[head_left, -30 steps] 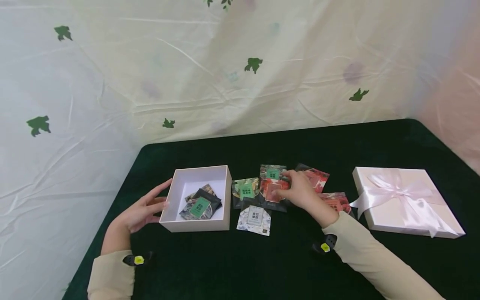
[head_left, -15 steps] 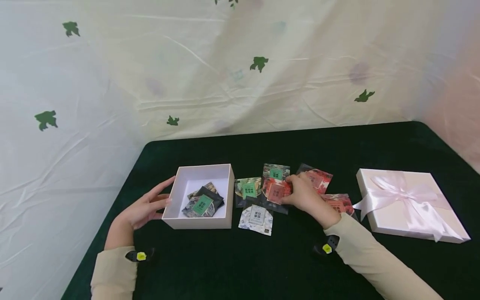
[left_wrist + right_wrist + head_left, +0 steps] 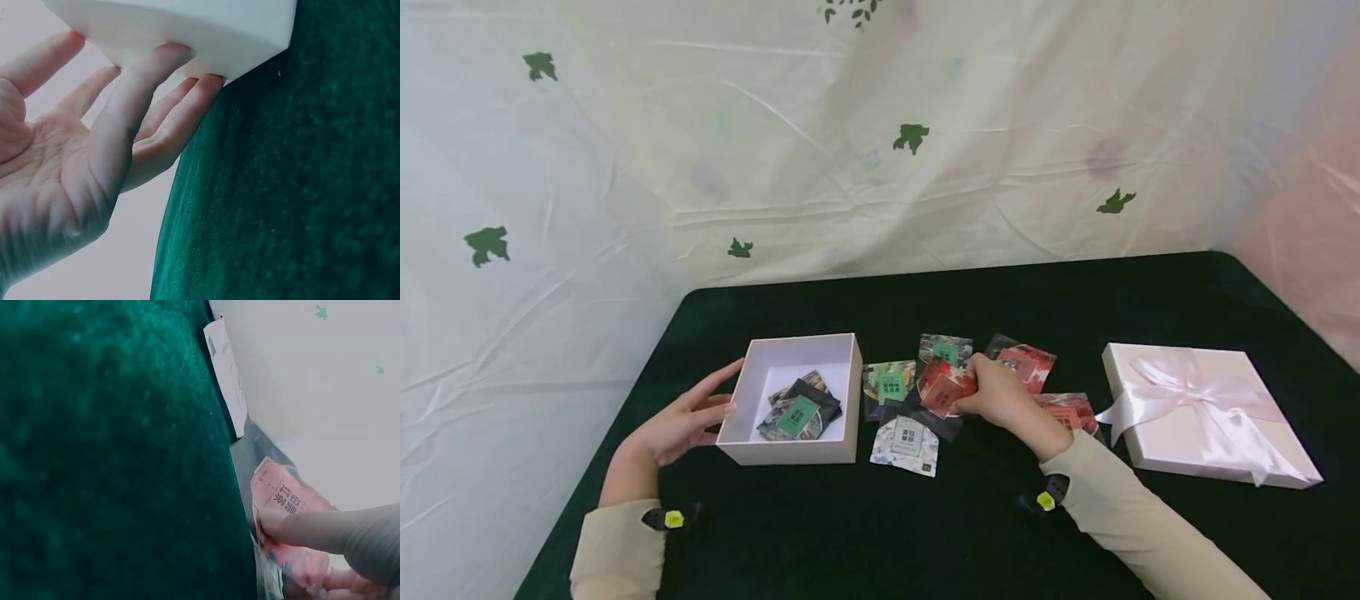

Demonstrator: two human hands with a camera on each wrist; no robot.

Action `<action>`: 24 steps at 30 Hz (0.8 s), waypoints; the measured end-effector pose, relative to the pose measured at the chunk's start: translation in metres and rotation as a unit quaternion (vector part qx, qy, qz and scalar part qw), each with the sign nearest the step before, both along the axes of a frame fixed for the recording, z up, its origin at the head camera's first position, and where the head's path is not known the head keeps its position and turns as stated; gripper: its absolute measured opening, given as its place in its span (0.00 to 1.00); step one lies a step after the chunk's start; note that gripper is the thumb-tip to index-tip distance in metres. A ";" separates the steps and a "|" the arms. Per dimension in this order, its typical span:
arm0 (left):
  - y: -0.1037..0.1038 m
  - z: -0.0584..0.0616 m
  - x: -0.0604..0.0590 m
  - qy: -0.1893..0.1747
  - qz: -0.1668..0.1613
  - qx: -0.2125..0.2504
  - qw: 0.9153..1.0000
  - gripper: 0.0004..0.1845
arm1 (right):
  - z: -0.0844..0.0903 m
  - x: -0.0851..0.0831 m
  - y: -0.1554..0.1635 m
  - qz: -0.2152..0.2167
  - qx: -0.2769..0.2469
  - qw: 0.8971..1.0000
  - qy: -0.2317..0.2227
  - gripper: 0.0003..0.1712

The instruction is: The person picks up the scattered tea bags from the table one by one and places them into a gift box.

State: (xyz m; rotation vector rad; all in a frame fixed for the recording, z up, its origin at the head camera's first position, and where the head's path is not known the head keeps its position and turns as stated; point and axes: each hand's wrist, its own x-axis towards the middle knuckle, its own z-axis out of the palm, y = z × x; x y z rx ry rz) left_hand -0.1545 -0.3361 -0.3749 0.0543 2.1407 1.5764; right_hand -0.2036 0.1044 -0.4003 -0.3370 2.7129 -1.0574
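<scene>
Nearest, two beige sleeves point(image 3: 617, 550) reach in over a dark green velvety cloth point(image 3: 850, 533), each wrist wearing a black device marked with a yellow tag. The right forearm crosses in front of one red-and-black foil packet point(image 3: 1063, 408) and hides part of it. The left hand point(image 3: 681, 421), fingers spread, touches the left side of an open, square white box point(image 3: 797, 452); at least two dark packets point(image 3: 797, 417) lie overlapping inside it, the upper one green-labelled. Just right of the box is a loose cluster on the cloth: one white-and-blue packet point(image 3: 906, 446) in front, one yellow-green packet point(image 3: 891, 385) behind it. The right hand point(image 3: 1000, 396) pinches the right edge of a red packet with a black border point(image 3: 942, 387), thumb on its printed face; this packet lies tilted to the left of the hand, partly covering a green-labelled packet point(image 3: 945, 348) behind. Another red packet point(image 3: 1033, 365) lies just beyond the hand, making six outside the box and three of them red. Well to the right is one flat pale pink lid or box point(image 3: 1172, 437) with a satin bow point(image 3: 1198, 392). Farthest, a creased pale curtain point(image 3: 1000, 208) carries green leaf-like shapes.
</scene>
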 end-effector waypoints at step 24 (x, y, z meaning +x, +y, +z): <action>-0.002 0.002 0.000 -0.006 -0.004 0.019 1.000 0.37 | 0.021 -0.002 0.014 0.056 -0.119 0.988 -0.075 0.17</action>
